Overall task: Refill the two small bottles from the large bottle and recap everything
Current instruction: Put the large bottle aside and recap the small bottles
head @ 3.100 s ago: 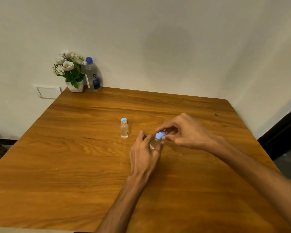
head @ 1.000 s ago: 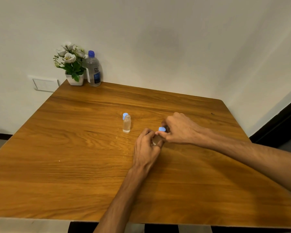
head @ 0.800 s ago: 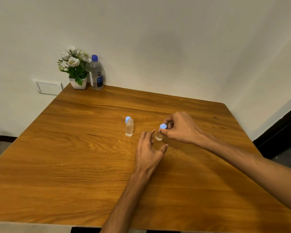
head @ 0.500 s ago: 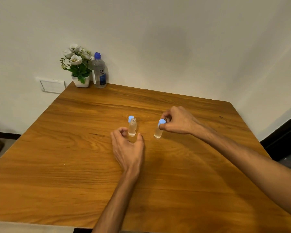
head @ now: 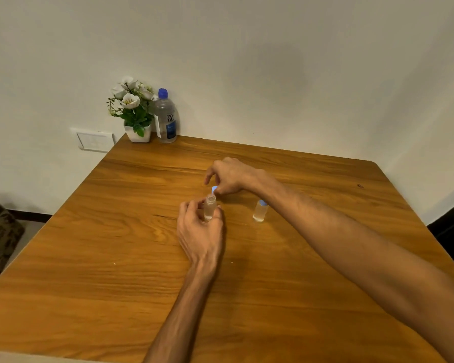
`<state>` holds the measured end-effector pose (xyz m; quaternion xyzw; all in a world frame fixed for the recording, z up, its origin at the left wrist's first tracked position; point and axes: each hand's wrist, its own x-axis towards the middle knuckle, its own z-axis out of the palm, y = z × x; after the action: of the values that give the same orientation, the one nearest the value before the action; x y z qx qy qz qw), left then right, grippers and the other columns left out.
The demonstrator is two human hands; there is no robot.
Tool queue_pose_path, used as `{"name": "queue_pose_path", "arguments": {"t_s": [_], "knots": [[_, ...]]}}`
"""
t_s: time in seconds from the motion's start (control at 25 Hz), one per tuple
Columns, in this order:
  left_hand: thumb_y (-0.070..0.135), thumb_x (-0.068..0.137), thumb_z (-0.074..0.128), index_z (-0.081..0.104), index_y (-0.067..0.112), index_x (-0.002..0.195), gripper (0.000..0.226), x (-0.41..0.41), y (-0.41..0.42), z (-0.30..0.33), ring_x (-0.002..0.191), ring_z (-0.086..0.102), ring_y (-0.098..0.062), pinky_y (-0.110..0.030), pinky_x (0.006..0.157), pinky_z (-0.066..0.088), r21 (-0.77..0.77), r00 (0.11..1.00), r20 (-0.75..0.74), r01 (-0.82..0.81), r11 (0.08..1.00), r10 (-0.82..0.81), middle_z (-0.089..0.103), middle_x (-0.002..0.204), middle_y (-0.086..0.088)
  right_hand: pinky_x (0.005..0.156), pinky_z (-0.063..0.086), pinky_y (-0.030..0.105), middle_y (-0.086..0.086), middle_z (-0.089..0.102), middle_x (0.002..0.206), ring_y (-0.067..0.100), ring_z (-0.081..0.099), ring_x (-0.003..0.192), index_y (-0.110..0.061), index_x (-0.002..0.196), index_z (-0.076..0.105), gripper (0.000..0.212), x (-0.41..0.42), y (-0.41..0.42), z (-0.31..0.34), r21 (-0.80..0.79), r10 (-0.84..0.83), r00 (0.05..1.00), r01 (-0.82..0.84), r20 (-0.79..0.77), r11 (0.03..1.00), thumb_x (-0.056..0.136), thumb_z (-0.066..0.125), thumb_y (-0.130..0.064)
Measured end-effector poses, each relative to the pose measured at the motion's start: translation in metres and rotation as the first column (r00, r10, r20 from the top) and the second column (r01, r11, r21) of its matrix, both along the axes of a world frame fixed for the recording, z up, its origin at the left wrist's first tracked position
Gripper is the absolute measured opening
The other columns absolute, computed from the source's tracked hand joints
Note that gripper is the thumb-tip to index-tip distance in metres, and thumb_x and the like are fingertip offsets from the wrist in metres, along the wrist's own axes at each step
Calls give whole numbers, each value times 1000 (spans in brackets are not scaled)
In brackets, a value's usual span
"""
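Step in hand, as judged: recapping the uncapped small bottle [head: 210, 207]. To do it well: keep the bottle upright and pinned to the table, bring the blue cap [head: 214, 189] square over the open neck, seat it flat before any twist, then turn lightly until snug; cross-threading and tipping the liquid look like the main risks, given the narrow neck and light body. Left fingertips [head: 219, 208] curled close around the lower half of the bottle, thumb on one side and fingers on the other, touching the clear wall; grip narrow, not splayed. Left hand [head: 199, 231] resting low, near or on the wood; contact cannot be told. Right fingertips [head: 219, 190] pinched together on the cap, just above and slightly behind the bottle mouth; cap not yet seated, small gap apparent. Index finger of the right hand [head: 232, 175] extended loosely, off the cap. Bottle about half to two-thirds full of clear liquid, level hard to read. Second small bottle [head: 259, 211] standing upright just to the right, partly behind the right forearm, blue cap on. Large bottle [head: 165, 119] capped, well apart at the far left corner of the wooden table [head: 116, 258], touching or just beside a potted flower arrangement [head: 133, 111]. Remaining work judged: one cap.
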<state>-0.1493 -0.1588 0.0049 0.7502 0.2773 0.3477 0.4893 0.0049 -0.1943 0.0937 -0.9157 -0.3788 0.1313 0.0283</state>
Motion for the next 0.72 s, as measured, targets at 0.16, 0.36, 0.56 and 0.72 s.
{"name": "queue_pose_path", "arguments": {"t_s": [0.16, 0.36, 0.56, 0.72], "knots": [[26, 83, 83, 73, 18, 111, 30, -3, 4, -2, 87, 57, -17, -41, 78, 50, -43, 1000, 8, 5, 999, -5, 62, 101, 4, 74, 52, 30, -6, 66, 88, 17, 67, 92, -21, 98, 79, 20, 5, 3, -8, 69, 16, 999, -18, 33, 997, 79, 83, -17], [24, 81, 82, 76, 19, 112, 32, -5, 0, -1, 91, 62, -17, -36, 80, 51, -31, 995, 60, 82, 996, -81, 63, 99, 6, 82, 62, 28, -7, 79, 91, 6, 75, 85, -19, 98, 80, 28, -18, -53, 49, 463, -60, 984, 132, -168, 876, 72, 90, -15], [31, 75, 79, 78, 19, 107, 34, -12, -22, -7, 87, 63, -14, -41, 73, 57, 21, 970, 30, 241, 970, -242, 63, 96, 10, 79, 60, 16, -9, 78, 107, -3, 71, 89, -21, 109, 79, 30, -81, -90, 53, 338, 63, 997, -45, -43, 940, 81, 85, -12], [26, 81, 80, 77, 14, 110, 31, -17, -31, -5, 90, 61, -8, -31, 69, 57, 28, 951, 31, 307, 951, -307, 60, 99, 12, 81, 62, 23, -6, 78, 111, 1, 71, 94, -19, 112, 78, 30, -91, -99, 45, 265, 140, 988, -154, 71, 952, 84, 82, -11]]}}
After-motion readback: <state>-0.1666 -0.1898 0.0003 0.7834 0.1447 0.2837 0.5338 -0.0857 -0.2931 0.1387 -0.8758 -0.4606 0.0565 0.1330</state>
